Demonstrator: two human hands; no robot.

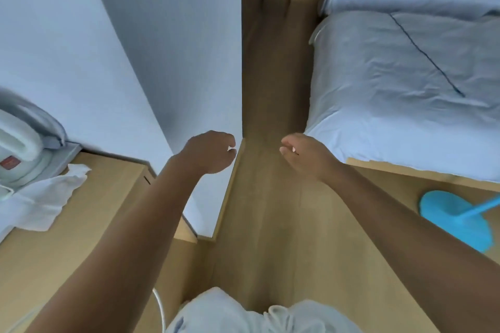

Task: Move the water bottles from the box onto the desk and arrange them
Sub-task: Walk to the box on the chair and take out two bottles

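Note:
Both my arms reach forward over a wooden floor. My left hand (209, 151) hangs in front of a white wall corner with its fingers loosely curled and nothing in it. My right hand (305, 155) is level with it, about a hand's width to the right, fingers also loosely curled and holding nothing. The wooden desk (89, 213) lies at the lower left, beside my left forearm. No water bottle and no box shows in this view.
On the desk stand a white kettle (19, 154) on a grey tray and a crumpled white cloth (43, 200). A bed (405, 89) with pale sheets fills the right side. A blue mop head (457, 219) lies on the floor at right. A narrow floor strip (273, 89) runs ahead.

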